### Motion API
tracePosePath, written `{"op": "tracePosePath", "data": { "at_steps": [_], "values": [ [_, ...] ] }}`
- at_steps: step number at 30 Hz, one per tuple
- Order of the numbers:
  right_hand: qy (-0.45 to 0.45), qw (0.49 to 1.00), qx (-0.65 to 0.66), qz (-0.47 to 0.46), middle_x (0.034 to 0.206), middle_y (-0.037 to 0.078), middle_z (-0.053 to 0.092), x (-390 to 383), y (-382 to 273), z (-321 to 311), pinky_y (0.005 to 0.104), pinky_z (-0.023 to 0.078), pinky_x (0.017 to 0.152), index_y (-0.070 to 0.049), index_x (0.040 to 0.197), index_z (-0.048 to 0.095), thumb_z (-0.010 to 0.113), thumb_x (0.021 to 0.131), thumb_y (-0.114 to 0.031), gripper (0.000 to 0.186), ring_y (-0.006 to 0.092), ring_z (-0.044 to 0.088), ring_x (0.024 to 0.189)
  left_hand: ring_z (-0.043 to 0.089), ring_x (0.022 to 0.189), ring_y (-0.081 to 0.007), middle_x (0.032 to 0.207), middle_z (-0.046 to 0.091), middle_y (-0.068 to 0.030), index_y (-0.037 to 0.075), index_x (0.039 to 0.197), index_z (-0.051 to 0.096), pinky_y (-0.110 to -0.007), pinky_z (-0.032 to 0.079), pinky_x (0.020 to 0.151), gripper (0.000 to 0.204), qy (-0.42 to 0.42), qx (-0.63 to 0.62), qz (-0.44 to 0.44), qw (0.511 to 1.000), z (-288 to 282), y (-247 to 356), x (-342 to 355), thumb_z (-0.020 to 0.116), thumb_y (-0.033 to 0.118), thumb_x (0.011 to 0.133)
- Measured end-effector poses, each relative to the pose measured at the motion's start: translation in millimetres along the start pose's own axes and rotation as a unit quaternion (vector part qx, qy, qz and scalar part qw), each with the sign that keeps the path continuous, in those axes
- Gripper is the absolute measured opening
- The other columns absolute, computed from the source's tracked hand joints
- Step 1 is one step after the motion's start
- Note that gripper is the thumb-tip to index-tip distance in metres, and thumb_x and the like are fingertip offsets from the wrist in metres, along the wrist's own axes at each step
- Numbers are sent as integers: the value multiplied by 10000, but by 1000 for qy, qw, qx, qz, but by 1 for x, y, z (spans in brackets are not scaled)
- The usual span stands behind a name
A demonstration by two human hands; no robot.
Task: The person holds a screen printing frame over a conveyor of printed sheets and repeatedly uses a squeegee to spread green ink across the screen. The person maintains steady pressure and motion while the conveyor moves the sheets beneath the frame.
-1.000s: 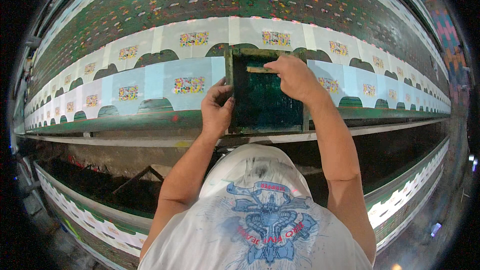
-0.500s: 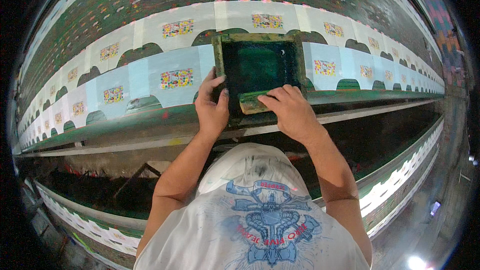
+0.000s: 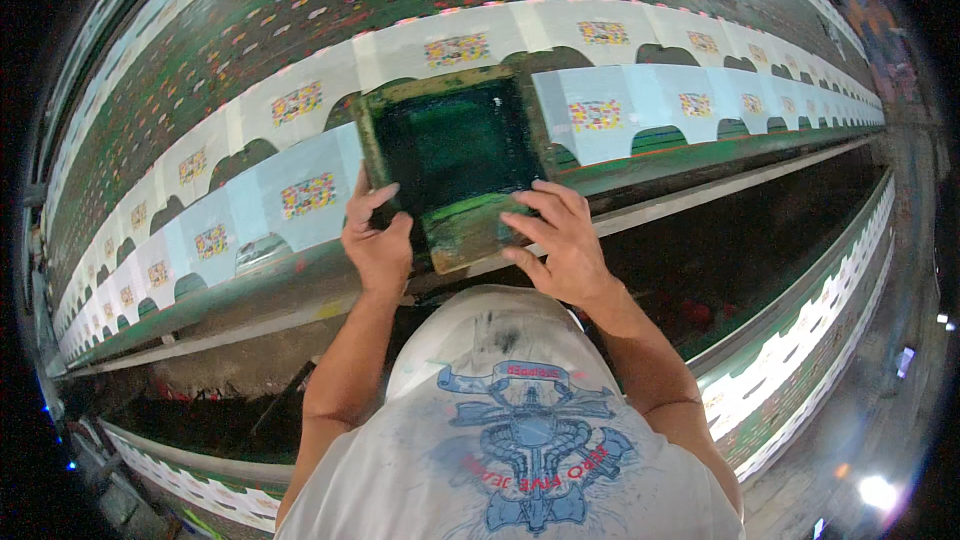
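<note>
A wooden-rimmed printing screen (image 3: 372, 140) with a dark, wet green interior lies over a pale blue panel in front of me. Along its near side rests a squeegee (image 3: 470, 236), a flat wooden block stained green and brown. My left hand (image 3: 378, 240) is closed on the screen's left rim, thumb and index finger at the inner edge. My right hand (image 3: 560, 245) is by the near right corner, fingers spread with the tips beside the squeegee's right end. Whether those fingers press on the rim is hard to see.
Rows of white and light-blue panels (image 3: 640, 90) with multicoloured prints and curved cut-outs cover the long green table (image 3: 640, 168). A pale rail (image 3: 640, 210) runs along its near edge, with a dark gap below. Another table with white panels (image 3: 780, 370) lies behind, at the lower right.
My right hand has let go of the squeegee, which now lies flat against the screen's near side. The view has turned, so the screen appears tilted and further left.
</note>
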State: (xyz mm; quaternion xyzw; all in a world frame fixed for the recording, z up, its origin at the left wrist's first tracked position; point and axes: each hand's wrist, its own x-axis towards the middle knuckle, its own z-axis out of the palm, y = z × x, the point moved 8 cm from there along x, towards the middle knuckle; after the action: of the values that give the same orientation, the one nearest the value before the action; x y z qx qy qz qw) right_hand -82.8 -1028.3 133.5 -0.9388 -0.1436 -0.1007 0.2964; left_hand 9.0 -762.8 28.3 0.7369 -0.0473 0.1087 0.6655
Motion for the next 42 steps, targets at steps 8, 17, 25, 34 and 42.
{"op": "tracePosePath", "data": {
  "at_steps": [8,17,25,34,42],
  "values": [
    [150,907,332,213,1447,159,669,-88,141,-31,367,493,1191,19,1404,729,670,1094,9,316,210,638,1362,484,1608,-377,1716,503,-304,11,1177,760,-465,348,1305,402,-13,-34,49,998,86,36,-7,685,-135,810],
    [185,921,297,169,1342,133,790,-122,232,-113,482,447,1225,-44,1331,788,796,1003,-76,330,328,651,1368,480,1609,-352,1742,476,-290,10,1168,763,-445,351,1305,396,-18,-151,-3,988,215,16,-27,688,-143,810],
    [144,936,306,100,1332,135,776,-126,249,-130,568,418,1273,-51,1309,776,810,988,-84,325,347,649,1354,522,1579,-320,1762,454,-271,-13,1050,730,-417,446,1230,313,9,-125,-101,987,227,4,-34,686,-195,799],
    [145,940,285,118,1335,136,775,-133,253,-133,556,448,1235,-51,1295,779,803,973,-61,323,378,638,1386,521,1584,-294,1759,470,-252,-14,1013,726,-400,464,1212,278,13,-159,-111,981,232,10,-35,690,-196,806],
    [147,986,69,47,1336,141,762,-123,210,-152,534,528,1139,-67,1226,800,833,910,-23,321,413,665,1349,514,1591,-306,1760,465,-261,-13,965,711,-399,454,1224,236,9,-156,-106,982,237,12,-34,695,-183,803]
  ]
}}
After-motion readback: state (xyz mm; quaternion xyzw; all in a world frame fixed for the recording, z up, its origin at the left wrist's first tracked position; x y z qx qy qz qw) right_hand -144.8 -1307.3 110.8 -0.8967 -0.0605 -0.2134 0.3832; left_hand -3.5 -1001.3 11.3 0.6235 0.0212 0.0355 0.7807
